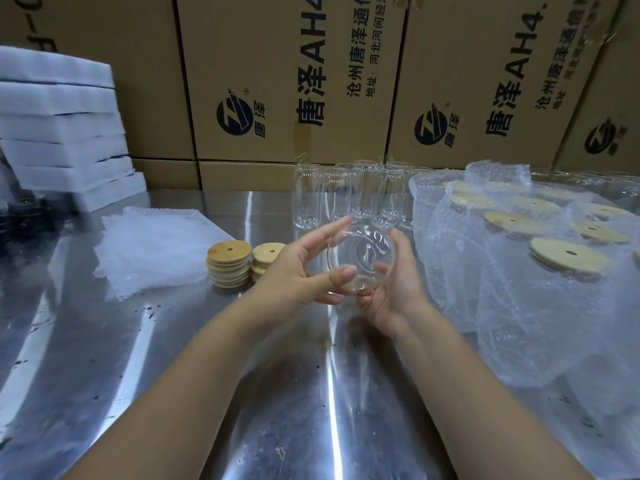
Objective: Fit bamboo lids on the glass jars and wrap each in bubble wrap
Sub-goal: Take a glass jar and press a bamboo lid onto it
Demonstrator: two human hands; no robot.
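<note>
A clear glass jar [360, 252] is held in the air over the metal table [242, 375], its open mouth turned toward me, with no lid on it. My left hand [304, 268] holds its left side, thumb across the near rim and fingers stretched along the far side. My right hand [394, 289] cups the right side from below. Two stacks of round bamboo lids [229, 265] with centre holes stand just left of my left hand. A pile of flat bubble wrap sheets [156, 247] lies further left. Several bare glass jars [346, 195] stand upright behind my hands.
At the right, several lidded jars wrapped in bubble wrap [540, 244] lie in a heap. White foam slabs [62, 126] are stacked at the back left. Large cardboard boxes [294, 81] wall off the back of the table.
</note>
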